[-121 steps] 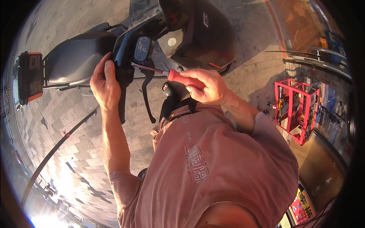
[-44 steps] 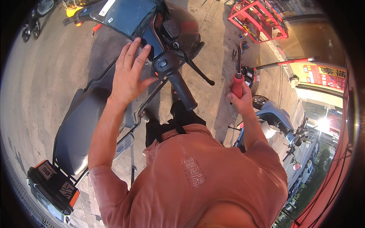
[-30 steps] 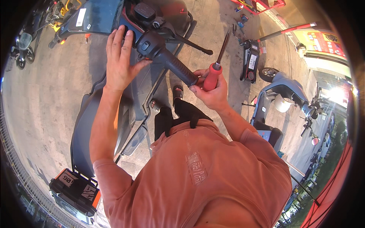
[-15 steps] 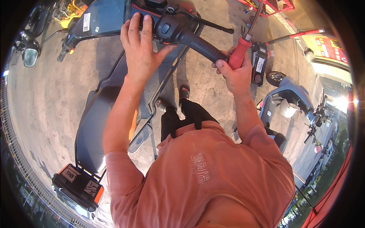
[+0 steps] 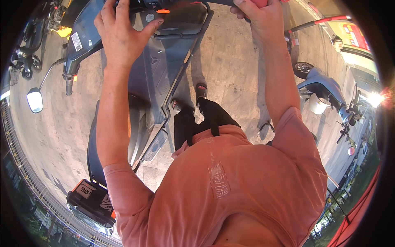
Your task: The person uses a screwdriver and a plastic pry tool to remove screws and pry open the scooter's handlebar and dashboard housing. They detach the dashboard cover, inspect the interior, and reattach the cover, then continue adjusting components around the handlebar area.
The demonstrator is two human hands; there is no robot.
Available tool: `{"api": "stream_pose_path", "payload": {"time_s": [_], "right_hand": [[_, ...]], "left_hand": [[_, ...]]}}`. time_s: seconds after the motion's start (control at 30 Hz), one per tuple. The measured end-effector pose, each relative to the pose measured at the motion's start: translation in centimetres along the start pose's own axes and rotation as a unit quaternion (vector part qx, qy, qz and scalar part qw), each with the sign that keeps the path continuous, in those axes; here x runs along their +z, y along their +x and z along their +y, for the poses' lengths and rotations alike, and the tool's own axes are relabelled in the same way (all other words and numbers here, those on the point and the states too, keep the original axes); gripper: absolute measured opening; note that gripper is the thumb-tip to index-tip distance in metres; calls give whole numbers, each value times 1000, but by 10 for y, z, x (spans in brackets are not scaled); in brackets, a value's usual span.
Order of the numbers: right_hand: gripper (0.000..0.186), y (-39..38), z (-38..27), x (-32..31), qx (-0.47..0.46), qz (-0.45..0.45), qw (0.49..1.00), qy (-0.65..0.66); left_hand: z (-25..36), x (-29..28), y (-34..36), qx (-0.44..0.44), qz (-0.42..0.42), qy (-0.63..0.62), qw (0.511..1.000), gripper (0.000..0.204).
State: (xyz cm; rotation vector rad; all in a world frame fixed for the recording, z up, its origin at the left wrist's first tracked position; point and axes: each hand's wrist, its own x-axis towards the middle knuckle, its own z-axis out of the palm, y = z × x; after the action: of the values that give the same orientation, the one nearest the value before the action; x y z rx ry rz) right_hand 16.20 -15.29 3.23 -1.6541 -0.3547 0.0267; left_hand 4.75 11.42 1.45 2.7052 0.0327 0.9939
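Scooter (image 5: 158,74) in the head view runs from 12 o'clock round toward a black box (image 5: 91,202) at 8 o'clock. At 11 o'clock the left hand (image 5: 120,39) is spread open over the front panel, its thumb stretched toward an orange lamp (image 5: 163,11). At 1 o'clock the right hand (image 5: 262,19) is closed around a red handle (image 5: 261,3), mostly cut off by the top edge, while a blue scooter (image 5: 323,84) stands between 2 and 3 o'clock.
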Motion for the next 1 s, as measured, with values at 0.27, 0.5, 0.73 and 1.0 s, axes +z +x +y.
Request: {"api": "stream_pose_path", "payload": {"time_s": [0.27,0.5,0.73,1.0], "right_hand": [[40,19,-4,-2,-8,-33,997,67],[25,-11,-8,21,-31,119,990,68],[48,-137,-5,29,-122,81,988,-42],[48,-142,6,44,-116,-93,941,-303]], "left_hand": [[-45,-24,63,186,-143,-16,972,85],[-37,-24,73,211,-165,-63,961,70],[-64,-2,66,306,-101,-132,937,72],[-113,17,77,258,-111,-59,958,76]]}}
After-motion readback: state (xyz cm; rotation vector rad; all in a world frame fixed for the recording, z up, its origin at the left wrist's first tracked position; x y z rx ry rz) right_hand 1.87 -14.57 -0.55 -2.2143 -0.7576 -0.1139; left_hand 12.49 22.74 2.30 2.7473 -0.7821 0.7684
